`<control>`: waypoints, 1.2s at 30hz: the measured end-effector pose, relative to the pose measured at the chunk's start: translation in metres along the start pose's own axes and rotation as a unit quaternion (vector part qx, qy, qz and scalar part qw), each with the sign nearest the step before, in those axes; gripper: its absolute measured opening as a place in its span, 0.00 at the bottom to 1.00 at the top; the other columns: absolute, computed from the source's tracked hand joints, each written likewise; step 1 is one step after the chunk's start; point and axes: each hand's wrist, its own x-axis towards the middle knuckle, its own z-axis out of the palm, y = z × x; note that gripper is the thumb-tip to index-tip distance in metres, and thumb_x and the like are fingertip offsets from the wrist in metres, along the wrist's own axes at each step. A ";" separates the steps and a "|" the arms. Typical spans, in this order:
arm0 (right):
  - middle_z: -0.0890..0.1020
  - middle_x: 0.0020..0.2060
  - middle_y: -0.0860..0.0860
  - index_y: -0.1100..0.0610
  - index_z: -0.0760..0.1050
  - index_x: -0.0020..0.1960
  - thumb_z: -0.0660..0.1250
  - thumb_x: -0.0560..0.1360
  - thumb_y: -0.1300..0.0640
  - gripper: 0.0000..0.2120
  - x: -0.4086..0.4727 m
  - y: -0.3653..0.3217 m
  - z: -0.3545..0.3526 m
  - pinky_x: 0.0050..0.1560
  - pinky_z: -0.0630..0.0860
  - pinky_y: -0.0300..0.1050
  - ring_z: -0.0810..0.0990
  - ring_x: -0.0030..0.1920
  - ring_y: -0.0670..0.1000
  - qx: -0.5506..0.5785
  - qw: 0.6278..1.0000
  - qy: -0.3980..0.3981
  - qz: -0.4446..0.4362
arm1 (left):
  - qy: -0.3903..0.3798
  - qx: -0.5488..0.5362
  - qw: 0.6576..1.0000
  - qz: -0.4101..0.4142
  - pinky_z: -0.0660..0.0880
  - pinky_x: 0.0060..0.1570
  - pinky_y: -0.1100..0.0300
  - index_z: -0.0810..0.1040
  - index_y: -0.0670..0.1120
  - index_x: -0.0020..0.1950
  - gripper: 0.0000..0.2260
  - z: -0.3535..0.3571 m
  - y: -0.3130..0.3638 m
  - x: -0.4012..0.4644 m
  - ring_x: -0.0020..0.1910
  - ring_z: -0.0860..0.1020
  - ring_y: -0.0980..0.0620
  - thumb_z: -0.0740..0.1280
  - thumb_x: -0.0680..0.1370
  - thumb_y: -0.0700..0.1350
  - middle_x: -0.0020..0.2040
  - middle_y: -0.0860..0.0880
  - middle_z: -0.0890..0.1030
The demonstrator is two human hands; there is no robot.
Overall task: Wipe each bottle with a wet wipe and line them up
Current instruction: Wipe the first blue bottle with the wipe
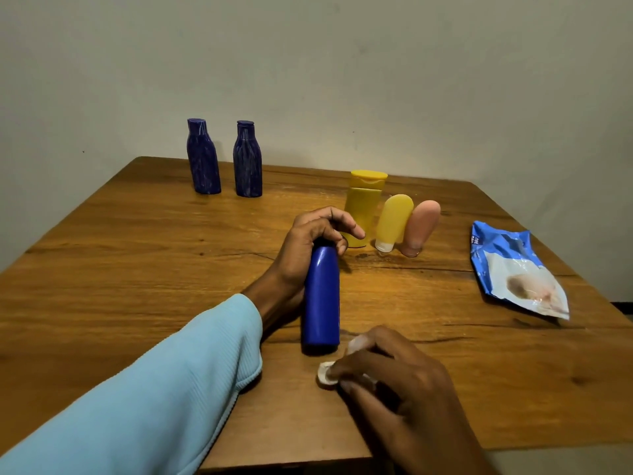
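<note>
The left hand (310,245) gripped the blue bottle (321,299)'s top, the right hand (387,368) pinched a wipe (327,373), two yellow tubes (364,207) stood at one o'clock, and the wipes packet (513,272) lay at three.

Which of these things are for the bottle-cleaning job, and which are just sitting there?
For the job:
- blue bottle, gripped by the left hand
- wet wipe, pinched in the right hand
- two dark blue bottles
- yellow bottle, yellow tube, pink tube
- wipes packet

Just there:
- wooden table
- wall
</note>
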 end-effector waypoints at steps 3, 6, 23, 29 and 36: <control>0.81 0.52 0.36 0.38 0.83 0.50 0.72 0.72 0.53 0.10 0.003 0.003 -0.012 0.55 0.77 0.31 0.80 0.57 0.39 0.056 0.993 0.078 0.067 | -0.006 0.013 1.000 -0.004 0.75 0.38 0.64 0.78 0.36 0.59 0.16 -0.001 0.000 0.001 0.38 0.74 0.52 0.59 0.75 0.39 0.56 0.36 0.83; 0.82 0.52 0.36 0.40 0.83 0.49 0.72 0.73 0.54 0.10 0.017 0.004 -0.019 0.54 0.76 0.30 0.80 0.57 0.39 0.108 0.982 0.109 0.111 | -0.015 0.066 0.998 0.004 0.76 0.41 0.63 0.77 0.36 0.61 0.17 -0.001 0.001 0.000 0.39 0.76 0.54 0.60 0.75 0.42 0.58 0.33 0.82; 0.79 0.52 0.34 0.40 0.82 0.51 0.73 0.75 0.58 0.13 0.021 -0.004 0.000 0.54 0.78 0.37 0.78 0.59 0.38 -0.008 0.999 -0.003 0.040 | 0.027 0.192 0.981 0.019 0.73 0.52 0.51 0.77 0.42 0.60 0.15 -0.004 0.006 0.000 0.48 0.78 0.52 0.65 0.75 0.47 0.52 0.39 0.82; 0.83 0.50 0.37 0.41 0.84 0.47 0.75 0.72 0.65 0.17 0.017 0.001 -0.018 0.55 0.77 0.31 0.82 0.57 0.40 0.050 0.995 0.069 0.058 | 0.048 0.104 0.993 0.003 0.77 0.54 0.48 0.80 0.43 0.58 0.14 -0.008 0.008 0.003 0.55 0.79 0.44 0.73 0.74 0.45 0.62 0.33 0.78; 0.83 0.50 0.36 0.43 0.84 0.49 0.74 0.74 0.63 0.14 0.035 0.009 -0.037 0.49 0.76 0.27 0.81 0.55 0.38 0.062 0.988 0.117 0.081 | 0.024 0.032 0.997 -0.072 0.82 0.50 0.51 0.79 0.38 0.67 0.16 -0.011 0.016 0.000 0.53 0.83 0.48 0.72 0.81 0.41 0.59 0.42 0.83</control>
